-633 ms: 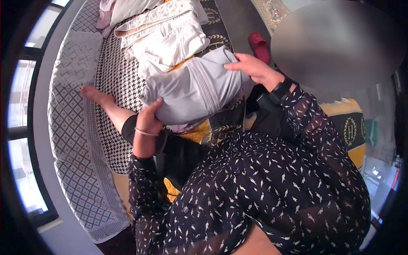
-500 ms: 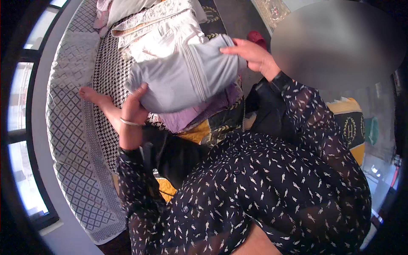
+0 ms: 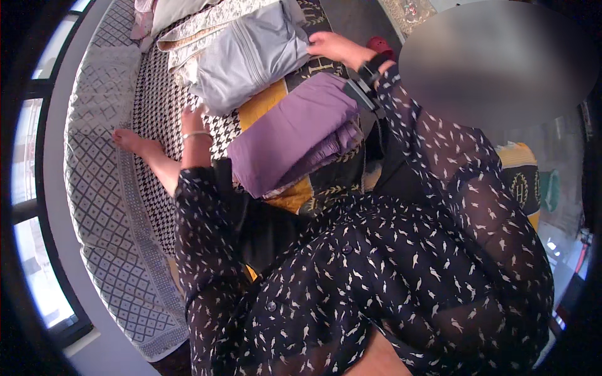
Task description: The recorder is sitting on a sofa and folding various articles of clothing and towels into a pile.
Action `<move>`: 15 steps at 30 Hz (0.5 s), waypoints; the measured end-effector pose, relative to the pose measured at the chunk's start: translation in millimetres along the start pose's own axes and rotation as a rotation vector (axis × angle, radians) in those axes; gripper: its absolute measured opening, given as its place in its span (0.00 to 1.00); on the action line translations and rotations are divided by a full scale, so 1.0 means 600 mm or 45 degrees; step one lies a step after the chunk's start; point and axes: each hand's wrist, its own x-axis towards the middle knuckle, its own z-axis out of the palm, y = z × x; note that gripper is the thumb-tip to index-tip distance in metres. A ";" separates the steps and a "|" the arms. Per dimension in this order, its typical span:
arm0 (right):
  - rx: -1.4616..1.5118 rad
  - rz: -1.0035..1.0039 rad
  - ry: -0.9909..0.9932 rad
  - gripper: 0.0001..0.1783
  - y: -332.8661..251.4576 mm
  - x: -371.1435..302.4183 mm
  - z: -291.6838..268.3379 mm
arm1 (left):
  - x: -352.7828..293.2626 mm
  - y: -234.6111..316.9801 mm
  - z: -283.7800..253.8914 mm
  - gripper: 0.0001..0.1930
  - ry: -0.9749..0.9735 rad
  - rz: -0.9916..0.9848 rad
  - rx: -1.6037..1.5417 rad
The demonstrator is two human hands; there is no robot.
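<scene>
Lying between the left hand (image 3: 193,120) and the right hand (image 3: 338,47), the folded grey garment (image 3: 251,57) runs lengthwise from the former toward the latter's fingertips, though blur leaves uncertain whether either is clamped on it.

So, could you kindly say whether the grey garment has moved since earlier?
Yes, the grey garment has moved up the picture, away from the purple cloth.

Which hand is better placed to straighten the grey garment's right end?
Probably the right hand: its fingertips are at that end of the folded grey garment; the left hand is near the other.
</scene>
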 end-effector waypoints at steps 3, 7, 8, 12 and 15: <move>0.227 0.072 -0.059 0.29 0.049 -0.074 0.001 | -0.051 -0.071 -0.015 0.43 -0.229 0.356 0.331; 0.427 0.283 -0.182 0.33 0.056 -0.160 0.009 | -0.136 -0.142 -0.051 0.38 -0.456 0.079 0.388; 0.509 0.288 -0.299 0.33 0.052 -0.174 0.013 | -0.149 -0.148 -0.059 0.36 -0.480 -0.005 0.516; 0.660 0.352 -0.287 0.30 0.044 -0.207 0.054 | -0.196 -0.179 -0.070 0.33 -0.474 0.164 0.270; 0.532 0.136 -0.186 0.27 0.038 -0.197 0.078 | -0.190 -0.188 -0.068 0.34 -0.448 0.146 0.344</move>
